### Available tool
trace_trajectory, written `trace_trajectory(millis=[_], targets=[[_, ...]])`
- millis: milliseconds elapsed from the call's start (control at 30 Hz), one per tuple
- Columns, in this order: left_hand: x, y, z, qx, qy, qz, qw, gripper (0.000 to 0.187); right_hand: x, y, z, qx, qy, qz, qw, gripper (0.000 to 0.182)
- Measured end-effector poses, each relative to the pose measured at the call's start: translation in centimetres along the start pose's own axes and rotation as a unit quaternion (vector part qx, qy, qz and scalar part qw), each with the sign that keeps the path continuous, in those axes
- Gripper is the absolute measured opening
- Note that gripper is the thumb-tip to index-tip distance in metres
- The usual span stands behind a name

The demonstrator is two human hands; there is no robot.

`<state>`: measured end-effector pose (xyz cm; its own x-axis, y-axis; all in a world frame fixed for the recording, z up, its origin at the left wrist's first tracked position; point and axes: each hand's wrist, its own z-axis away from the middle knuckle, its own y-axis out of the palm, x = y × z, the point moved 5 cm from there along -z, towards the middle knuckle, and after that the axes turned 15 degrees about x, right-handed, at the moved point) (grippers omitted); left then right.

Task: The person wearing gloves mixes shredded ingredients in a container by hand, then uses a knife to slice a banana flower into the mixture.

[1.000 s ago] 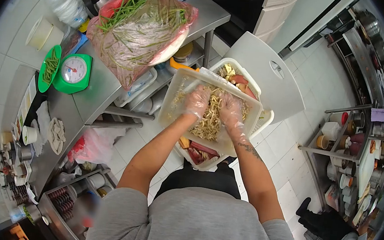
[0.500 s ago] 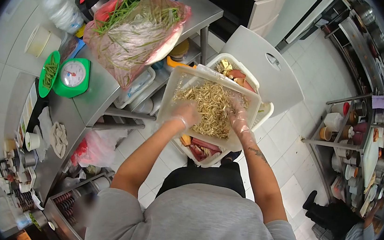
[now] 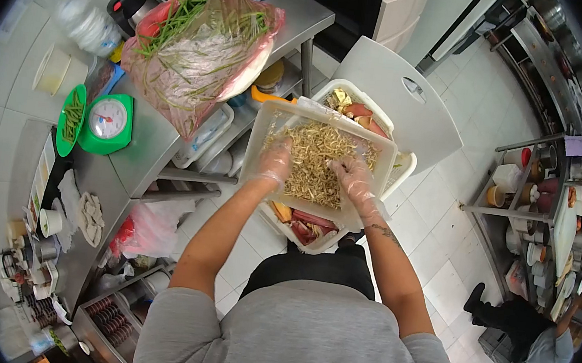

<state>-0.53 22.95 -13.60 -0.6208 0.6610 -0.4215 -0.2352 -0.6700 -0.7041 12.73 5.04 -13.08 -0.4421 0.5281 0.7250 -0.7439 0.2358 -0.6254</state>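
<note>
A whitish rectangular plastic tub (image 3: 303, 205) holds a heap of pale brown shredded strands (image 3: 314, 163), whose exact kind I cannot make out. Both my hands wear clear plastic gloves. At the left side of the heap is my left hand (image 3: 277, 162), its fingertips blurred against the strands. My right hand (image 3: 355, 180) is in the right part of the heap, fingers drawn together on some strands. Under the tub, a white basket (image 3: 330, 244) shows dark red and yellowish peel-like pieces (image 3: 309, 227) at its near end.
Left, a steel table (image 3: 143, 138) bears a pink bag of long green beans (image 3: 197, 58), a green scale (image 3: 107, 123) and a green dish of cut beans (image 3: 70, 119). A white plastic chair (image 3: 398, 108) stands beyond the tub. Another person (image 3: 548, 350) is by the right shelves (image 3: 515, 212).
My right hand has moved left and inward over the strands, its fingers closing on some. My left hand has shifted slightly up and left along the heap's edge. The tub has hardly moved.
</note>
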Motion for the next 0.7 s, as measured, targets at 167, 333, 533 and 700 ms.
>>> trace_trajectory(millis=[167, 333, 533, 700], targets=[[-1.7, -3.6, 1.7, -0.024, 0.105, -0.063, 0.992, 0.050, 1.4, -1.0, 0.4, -0.009, 0.041, -0.001, 0.999, 0.047], [-4.4, -5.9, -4.2, 0.051, 0.007, -0.002, 0.999, 0.038, -1.8, -0.4, -0.6, -0.028, 0.131, -0.015, 0.991, 0.079], [-10.6, -7.8, -1.3, -0.162, 0.055, 0.011, 0.985, 0.028, -3.0, -0.6, -1.1, -0.006, 0.123, -0.053, 0.991, 0.089], [-12.9, -8.5, -4.3, -0.086, 0.029, -0.002, 0.996, 0.025, -2.8, 1.5, -1.6, 0.060, 0.030, -0.071, 0.995, 0.085]])
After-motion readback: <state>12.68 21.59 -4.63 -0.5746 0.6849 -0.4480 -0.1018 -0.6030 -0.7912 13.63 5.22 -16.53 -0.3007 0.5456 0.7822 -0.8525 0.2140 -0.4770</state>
